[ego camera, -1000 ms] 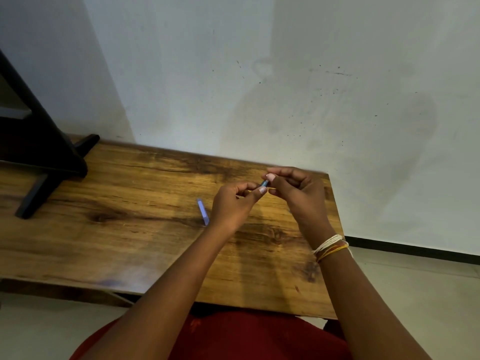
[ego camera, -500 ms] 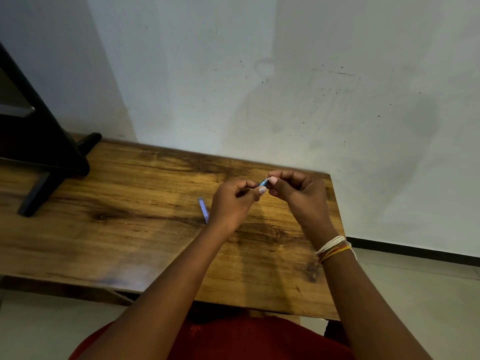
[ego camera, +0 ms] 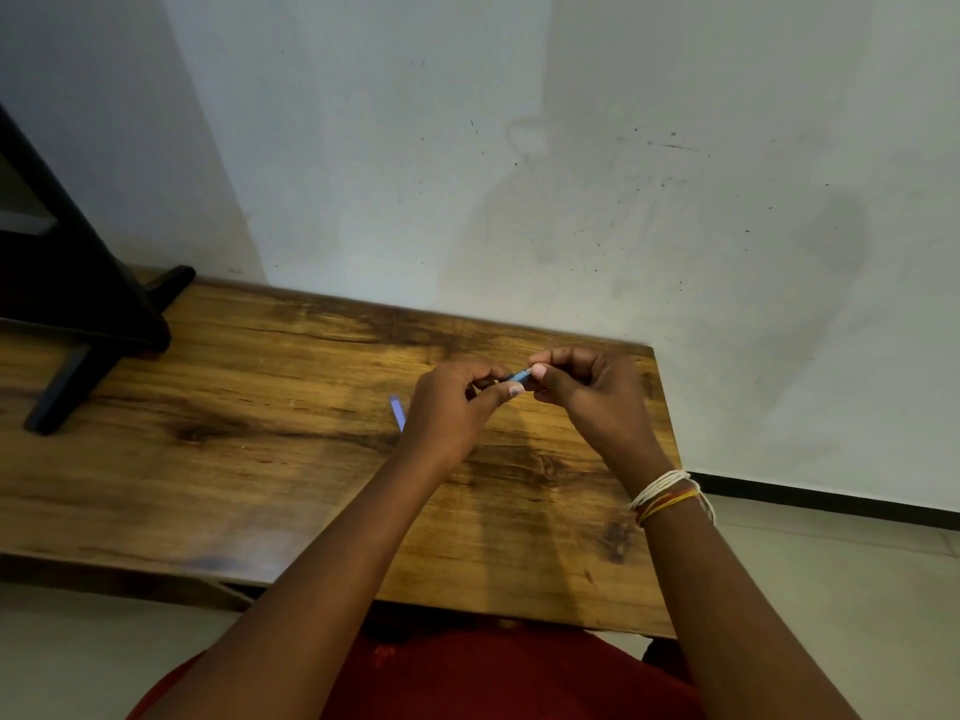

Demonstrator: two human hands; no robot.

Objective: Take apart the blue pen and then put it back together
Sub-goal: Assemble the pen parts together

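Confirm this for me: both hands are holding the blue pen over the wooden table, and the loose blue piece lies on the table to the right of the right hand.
Not quite. In the head view both hands, left and right, hold the blue pen over the wooden table, but the loose blue piece lies on the table beside the left hand, on its left side, not right of the right hand.

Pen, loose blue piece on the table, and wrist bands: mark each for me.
pen (ego camera: 519,376), head view, on the short blue stretch showing between the two hands
blue piece (ego camera: 398,413), head view, mid-length, just left of the left hand
wrist bands (ego camera: 666,495), head view, on the strands around the right wrist
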